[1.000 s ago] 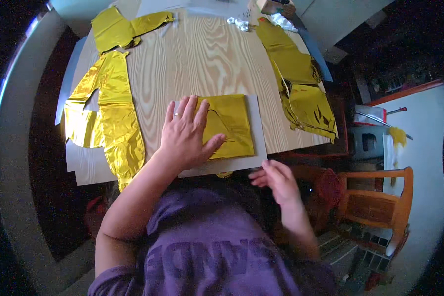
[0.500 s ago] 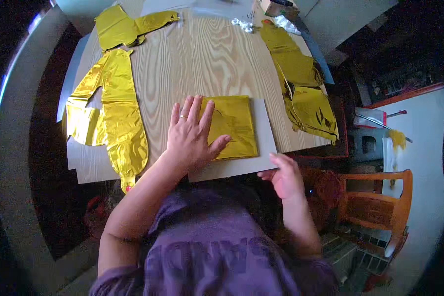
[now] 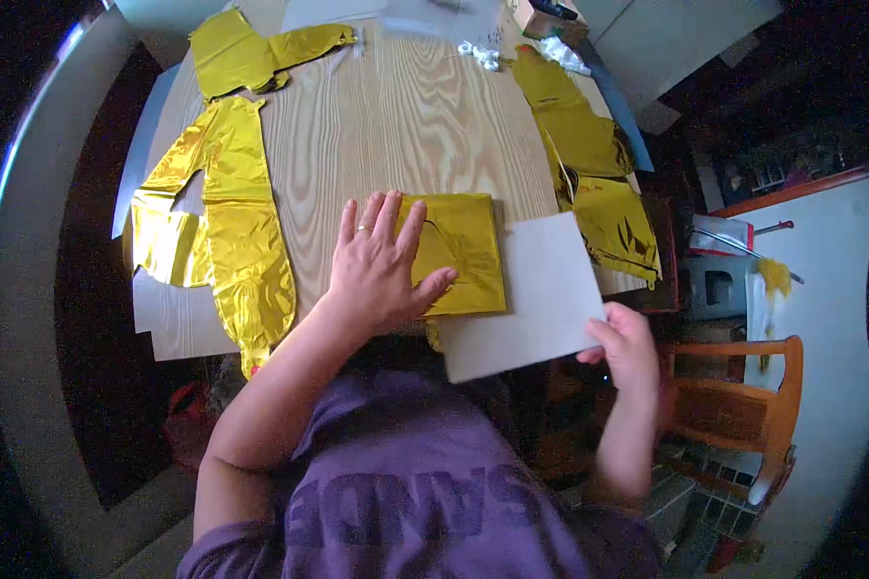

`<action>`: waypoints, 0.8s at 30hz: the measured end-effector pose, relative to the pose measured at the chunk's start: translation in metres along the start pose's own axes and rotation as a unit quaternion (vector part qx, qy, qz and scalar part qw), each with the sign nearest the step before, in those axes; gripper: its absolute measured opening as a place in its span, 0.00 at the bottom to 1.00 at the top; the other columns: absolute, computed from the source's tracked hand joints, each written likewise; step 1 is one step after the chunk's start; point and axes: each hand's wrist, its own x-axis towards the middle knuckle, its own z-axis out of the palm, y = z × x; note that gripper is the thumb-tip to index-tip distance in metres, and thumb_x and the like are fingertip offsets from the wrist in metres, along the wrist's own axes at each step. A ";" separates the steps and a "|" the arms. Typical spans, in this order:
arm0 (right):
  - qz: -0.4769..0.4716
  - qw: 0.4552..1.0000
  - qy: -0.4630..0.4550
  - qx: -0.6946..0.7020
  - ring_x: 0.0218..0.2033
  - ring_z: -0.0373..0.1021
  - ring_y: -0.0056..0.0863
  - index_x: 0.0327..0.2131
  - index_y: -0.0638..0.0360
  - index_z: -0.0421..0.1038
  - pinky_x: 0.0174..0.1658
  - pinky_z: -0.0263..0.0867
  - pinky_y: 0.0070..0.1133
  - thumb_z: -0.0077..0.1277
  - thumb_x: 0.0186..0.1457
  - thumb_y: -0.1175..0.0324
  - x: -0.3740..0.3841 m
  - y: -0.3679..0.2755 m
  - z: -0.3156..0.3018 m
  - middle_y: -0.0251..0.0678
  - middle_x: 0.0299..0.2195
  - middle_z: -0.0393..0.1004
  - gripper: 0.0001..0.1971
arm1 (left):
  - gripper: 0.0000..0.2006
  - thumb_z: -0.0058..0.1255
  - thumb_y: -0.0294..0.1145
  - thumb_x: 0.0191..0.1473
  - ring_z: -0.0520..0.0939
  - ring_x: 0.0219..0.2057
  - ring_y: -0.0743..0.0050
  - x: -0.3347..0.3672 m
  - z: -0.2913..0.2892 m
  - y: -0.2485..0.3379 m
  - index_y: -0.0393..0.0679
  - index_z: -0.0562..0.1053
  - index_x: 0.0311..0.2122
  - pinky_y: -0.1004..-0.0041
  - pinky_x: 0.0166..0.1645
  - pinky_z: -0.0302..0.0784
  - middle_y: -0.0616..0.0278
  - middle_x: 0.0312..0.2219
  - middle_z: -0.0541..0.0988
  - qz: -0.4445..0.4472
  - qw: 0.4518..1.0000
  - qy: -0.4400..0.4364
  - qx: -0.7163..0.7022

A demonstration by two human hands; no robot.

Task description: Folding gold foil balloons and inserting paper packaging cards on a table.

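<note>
A folded gold foil balloon [image 3: 468, 256] lies as a flat rectangle near the table's front edge. My left hand [image 3: 381, 265] presses on its left part, palm down with fingers spread, a ring on one finger. My right hand [image 3: 630, 349] pinches the near right corner of a pale grey cardboard sheet [image 3: 541, 299] between thumb and fingers. Part of the sheet still lies under the folded foil; the rest sticks out to the right and over the table's front edge. A bit of gold foil shows below the folded piece, beside the sheet's left edge.
Flat gold foil balloons lie on the left [image 3: 237, 207], at the far left [image 3: 232, 58] and along the right side [image 3: 589, 145] of the wooden table [image 3: 357, 125]. White crumpled bits [image 3: 478, 55] and a small box [image 3: 547, 19] sit at the back. A wooden chair [image 3: 729, 386] stands right.
My right hand has closed on the cardboard's corner and drawn the sheet right and toward me, partly out from under the folded foil. My left hand stays pressed on the foil.
</note>
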 end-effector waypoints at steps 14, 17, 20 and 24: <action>-0.242 0.961 0.127 0.030 0.30 0.77 0.25 0.35 0.62 0.71 0.33 0.70 0.21 0.51 0.62 0.66 0.119 -0.096 -0.014 0.34 0.29 0.76 0.08 | 0.44 0.42 0.67 0.55 0.55 0.67 0.40 -0.008 0.011 0.000 0.41 0.57 0.66 0.43 0.69 0.42 0.38 0.62 0.59 -0.001 0.999 0.046 -0.005; -0.324 0.896 0.182 -0.243 0.28 0.76 0.31 0.28 0.64 0.72 0.31 0.68 0.28 0.56 0.57 0.65 0.170 -0.070 0.026 0.40 0.24 0.76 0.10 | 0.44 0.43 0.66 0.55 0.55 0.67 0.40 -0.007 0.011 0.003 0.41 0.56 0.66 0.43 0.69 0.42 0.38 0.63 0.59 0.012 0.998 0.059 -0.002; -0.244 0.922 0.003 -0.299 0.25 0.73 0.36 0.26 0.60 0.74 0.31 0.67 0.33 0.60 0.49 0.60 0.184 -0.051 0.050 0.45 0.23 0.76 0.13 | 0.43 0.43 0.65 0.55 0.55 0.67 0.40 -0.009 0.010 0.001 0.42 0.56 0.66 0.43 0.69 0.41 0.38 0.63 0.58 0.007 0.997 0.075 -0.004; -0.123 0.865 -0.186 -0.449 0.24 0.70 0.23 0.27 0.64 0.75 0.30 0.66 0.26 0.60 0.51 0.63 0.132 -0.079 0.061 0.40 0.22 0.77 0.12 | 0.43 0.44 0.65 0.55 0.55 0.66 0.40 -0.012 0.010 -0.003 0.42 0.57 0.66 0.43 0.69 0.41 0.40 0.63 0.58 -0.020 0.998 0.062 -0.012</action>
